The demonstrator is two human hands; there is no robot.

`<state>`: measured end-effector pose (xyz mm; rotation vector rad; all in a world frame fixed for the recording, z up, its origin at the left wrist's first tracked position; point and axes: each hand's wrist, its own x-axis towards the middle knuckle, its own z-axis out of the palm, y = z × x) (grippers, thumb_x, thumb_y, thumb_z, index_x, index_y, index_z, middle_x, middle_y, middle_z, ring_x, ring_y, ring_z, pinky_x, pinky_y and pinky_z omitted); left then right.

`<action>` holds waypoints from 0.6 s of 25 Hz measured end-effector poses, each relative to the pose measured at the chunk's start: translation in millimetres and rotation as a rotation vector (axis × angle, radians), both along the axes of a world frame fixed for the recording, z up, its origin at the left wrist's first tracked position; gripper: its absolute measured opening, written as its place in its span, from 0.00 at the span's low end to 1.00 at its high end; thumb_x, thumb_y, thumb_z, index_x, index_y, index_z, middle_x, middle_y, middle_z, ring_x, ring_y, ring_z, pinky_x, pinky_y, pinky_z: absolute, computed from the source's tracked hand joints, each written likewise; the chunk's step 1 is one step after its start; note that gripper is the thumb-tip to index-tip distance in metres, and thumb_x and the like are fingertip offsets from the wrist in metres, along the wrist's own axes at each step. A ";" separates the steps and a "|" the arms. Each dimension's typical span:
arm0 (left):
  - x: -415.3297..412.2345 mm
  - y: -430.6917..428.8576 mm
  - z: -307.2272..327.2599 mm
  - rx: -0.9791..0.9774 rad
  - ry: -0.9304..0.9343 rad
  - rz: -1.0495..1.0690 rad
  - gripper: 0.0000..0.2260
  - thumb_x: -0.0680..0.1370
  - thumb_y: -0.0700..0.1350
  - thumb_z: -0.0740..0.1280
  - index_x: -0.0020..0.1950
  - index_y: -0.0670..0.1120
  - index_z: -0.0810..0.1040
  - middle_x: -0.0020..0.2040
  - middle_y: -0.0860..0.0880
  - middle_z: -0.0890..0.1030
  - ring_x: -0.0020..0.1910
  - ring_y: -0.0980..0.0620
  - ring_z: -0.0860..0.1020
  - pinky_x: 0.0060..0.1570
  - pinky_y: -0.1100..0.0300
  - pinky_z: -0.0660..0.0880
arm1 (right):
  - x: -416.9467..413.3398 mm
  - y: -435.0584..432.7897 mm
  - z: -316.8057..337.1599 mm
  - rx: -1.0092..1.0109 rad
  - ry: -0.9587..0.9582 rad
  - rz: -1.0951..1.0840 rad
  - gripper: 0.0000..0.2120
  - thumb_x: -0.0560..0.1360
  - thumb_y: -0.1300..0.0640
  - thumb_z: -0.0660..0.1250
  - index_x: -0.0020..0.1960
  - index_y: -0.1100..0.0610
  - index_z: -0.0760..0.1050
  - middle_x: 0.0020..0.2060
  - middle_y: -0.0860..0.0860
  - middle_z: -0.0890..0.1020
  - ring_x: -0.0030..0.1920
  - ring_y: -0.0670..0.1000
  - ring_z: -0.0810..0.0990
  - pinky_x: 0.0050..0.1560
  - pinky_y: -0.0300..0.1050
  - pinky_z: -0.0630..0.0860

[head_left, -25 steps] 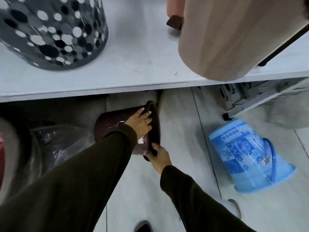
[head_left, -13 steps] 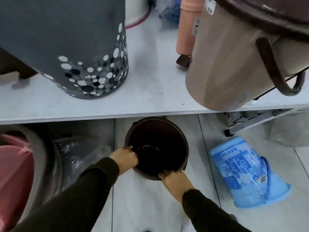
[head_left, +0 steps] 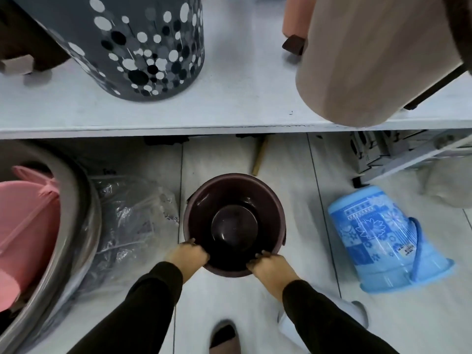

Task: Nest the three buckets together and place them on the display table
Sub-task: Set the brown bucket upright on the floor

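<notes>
A dark brown bucket (head_left: 233, 200) stands upright, mouth up, over the floor in front of the white display table (head_left: 229, 108). My left hand (head_left: 187, 255) grips its near rim on the left, and my right hand (head_left: 270, 267) grips the near rim on the right. A blue patterned bucket (head_left: 378, 241) lies tipped on the floor to the right, its mouth toward me. A tan bucket (head_left: 370, 62) with a dark handle stands on the table at the right edge.
A grey bin with white and black dots (head_left: 143, 47) stands on the table at the left. A pink tub in a grey basin (head_left: 28, 221) and crumpled clear plastic (head_left: 132, 221) sit on the floor at the left. A metal frame (head_left: 408, 154) lies under the table's right end.
The brown bucket went from lying on its side to upright with its mouth up. Both hands have shifted to its near rim, and it has come out from under the table toward me.
</notes>
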<state>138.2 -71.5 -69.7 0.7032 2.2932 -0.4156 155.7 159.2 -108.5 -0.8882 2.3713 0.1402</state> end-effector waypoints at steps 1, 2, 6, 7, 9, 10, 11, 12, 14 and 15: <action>0.6 -0.9 2.3 -0.007 0.032 0.021 0.19 0.79 0.33 0.56 0.67 0.46 0.74 0.64 0.45 0.79 0.64 0.44 0.76 0.70 0.52 0.66 | -1.9 -4.4 0.8 -0.029 0.030 -0.015 0.17 0.70 0.70 0.63 0.55 0.58 0.80 0.48 0.56 0.85 0.52 0.60 0.83 0.53 0.52 0.80; 2.0 -0.2 4.4 -0.021 0.053 0.045 0.19 0.79 0.33 0.56 0.68 0.46 0.73 0.66 0.45 0.78 0.67 0.45 0.74 0.72 0.53 0.63 | -2.5 -7.3 3.2 -0.062 0.071 -0.023 0.16 0.69 0.68 0.66 0.54 0.57 0.81 0.47 0.56 0.86 0.52 0.60 0.83 0.55 0.52 0.79; 9.9 11.4 18.9 0.023 0.041 0.091 0.29 0.77 0.32 0.58 0.78 0.45 0.57 0.78 0.44 0.62 0.78 0.42 0.58 0.78 0.50 0.50 | 3.4 7.9 20.9 -0.171 0.099 -0.160 0.40 0.64 0.55 0.78 0.72 0.58 0.68 0.71 0.57 0.73 0.72 0.61 0.68 0.72 0.57 0.62; 9.8 19.2 23.6 0.049 0.046 0.083 0.34 0.76 0.32 0.59 0.79 0.46 0.52 0.80 0.44 0.57 0.79 0.43 0.54 0.78 0.50 0.48 | 6.7 23.2 27.2 -0.170 0.145 -0.186 0.44 0.67 0.53 0.76 0.77 0.58 0.59 0.76 0.57 0.64 0.76 0.60 0.60 0.75 0.58 0.56; 6.0 37.2 33.9 0.088 0.070 0.101 0.37 0.75 0.34 0.61 0.80 0.47 0.46 0.81 0.46 0.50 0.80 0.45 0.49 0.78 0.51 0.46 | 11.1 58.2 37.9 -0.122 0.191 -0.240 0.44 0.73 0.53 0.70 0.79 0.57 0.47 0.79 0.57 0.50 0.79 0.59 0.48 0.77 0.58 0.47; 4.1 51.5 38.0 0.115 0.093 0.122 0.37 0.76 0.36 0.60 0.80 0.47 0.45 0.81 0.46 0.49 0.80 0.46 0.48 0.77 0.51 0.45 | 13.9 81.9 39.9 -0.092 0.201 -0.285 0.43 0.74 0.55 0.69 0.79 0.57 0.45 0.79 0.57 0.47 0.79 0.59 0.46 0.77 0.58 0.45; 3.5 70.3 41.2 0.152 0.123 0.135 0.35 0.77 0.38 0.60 0.80 0.47 0.44 0.81 0.47 0.48 0.80 0.46 0.48 0.77 0.52 0.45 | 17.2 110.2 41.8 -0.063 0.205 -0.327 0.44 0.73 0.57 0.68 0.79 0.58 0.45 0.79 0.57 0.47 0.79 0.59 0.46 0.77 0.59 0.45; 4.1 91.7 44.0 0.185 0.152 0.134 0.34 0.78 0.40 0.58 0.80 0.46 0.44 0.81 0.47 0.48 0.80 0.47 0.47 0.77 0.52 0.45 | 20.4 140.3 42.9 -0.030 0.222 -0.370 0.45 0.71 0.60 0.69 0.79 0.58 0.45 0.79 0.58 0.49 0.78 0.60 0.48 0.76 0.60 0.48; 12.1 142.0 43.0 0.266 0.189 0.082 0.32 0.79 0.42 0.57 0.80 0.45 0.47 0.81 0.47 0.52 0.80 0.46 0.50 0.77 0.50 0.48 | 28.1 205.8 48.5 0.058 0.207 -0.422 0.50 0.62 0.65 0.73 0.77 0.62 0.49 0.76 0.61 0.61 0.76 0.62 0.60 0.73 0.63 0.60; 17.6 171.5 38.8 0.334 0.203 0.072 0.31 0.78 0.41 0.58 0.80 0.45 0.50 0.80 0.46 0.55 0.79 0.45 0.54 0.77 0.50 0.51 | 34.8 242.4 48.9 0.076 0.191 -0.456 0.50 0.57 0.67 0.74 0.75 0.64 0.55 0.73 0.62 0.68 0.73 0.63 0.67 0.69 0.64 0.67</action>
